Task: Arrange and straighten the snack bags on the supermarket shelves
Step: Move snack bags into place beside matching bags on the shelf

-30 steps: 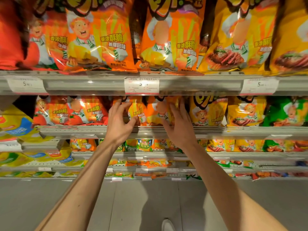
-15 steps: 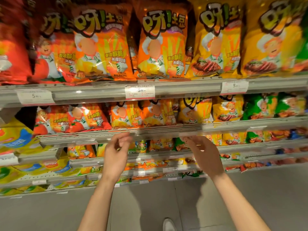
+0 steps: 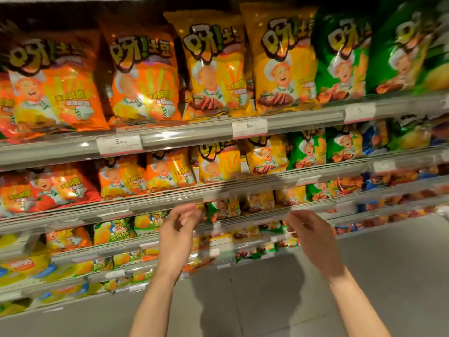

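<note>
Shelves (image 3: 184, 139) hold snack bags (image 3: 145, 79) above both empty hands.

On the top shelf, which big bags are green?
The two rightmost bags, one green bag and its neighbour at the frame's right edge. The others there are orange or yellow.

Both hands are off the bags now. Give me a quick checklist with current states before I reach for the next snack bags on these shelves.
1. Left hand free: ok, fingers loosely curled, holding nothing.
2. Right hand free: ok, nothing in it.
3. Top-shelf orange bags upright, faces forward: ok.
4. Second-shelf orange bags straight: not ok, they lean and overlap.
5. Second-shelf yellow bag straight: not ok, it stands taller and forward of its neighbours.
6. Lower-shelf small bags behind the hands: cannot tell, blurred and partly hidden.
</note>
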